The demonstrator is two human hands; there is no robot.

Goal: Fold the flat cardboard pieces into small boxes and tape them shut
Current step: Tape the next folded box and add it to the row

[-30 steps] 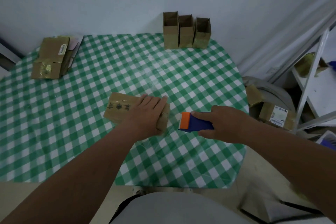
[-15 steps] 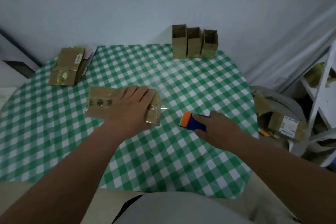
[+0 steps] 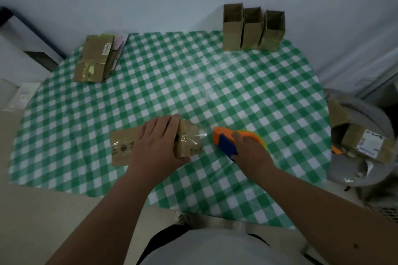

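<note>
Checkered table [image 3: 150, 84]: three open boxes [image 3: 253, 28] being kept at 12 o'clock; one flat box [image 3: 189, 140] being pressed under flat-fingered left hand [image 3: 157, 146]; one tape dispenser [image 3: 228, 142] being gripped by right hand [image 3: 252, 153].

a green checked table [image 3: 269, 97] carries three open boxes [image 3: 253, 28] far right, flat cardboard [image 3: 97, 58] far left, one box [image 3: 122, 146] near.

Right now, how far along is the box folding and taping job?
Done: three folded boxes stand open-topped at the table's far edge. In hand: the left hand presses down a cardboard box with clear tape on its end, while the right hand grips the tape dispenser beside it. Left: a stack of flat cardboard waits at the far left.
</note>
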